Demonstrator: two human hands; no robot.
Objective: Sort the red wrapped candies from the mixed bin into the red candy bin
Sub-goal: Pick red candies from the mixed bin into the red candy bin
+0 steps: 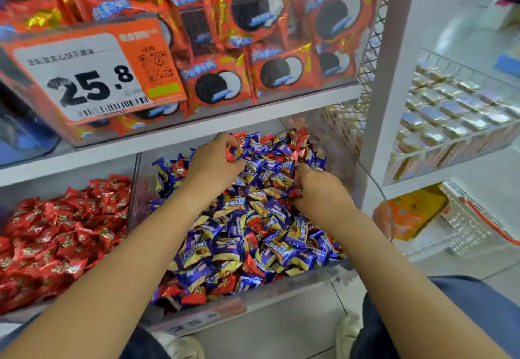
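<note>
The mixed bin (197, 320) is a clear plastic box on the lower shelf, heaped with blue-and-gold candies (239, 234) and scattered red wrapped candies (194, 298). To its left lies the red candy bin (132, 189), piled with red wrapped candies (62, 234). Both hands are deep in the mixed bin's far half. My left hand (215, 161) curls its fingers around a red wrapped candy (230, 156) at the back. My right hand (318, 187) pinches red wrapped candies (296, 193) against its fingers.
A shelf above carries a clear bin of red cookie packets (253, 49) with an orange price tag (92, 71) reading 25.8. A white upright (382, 105) stands right of the bins. Beyond it a wire basket (455, 111) holds silvery packets. My shoes (185, 347) show on the floor.
</note>
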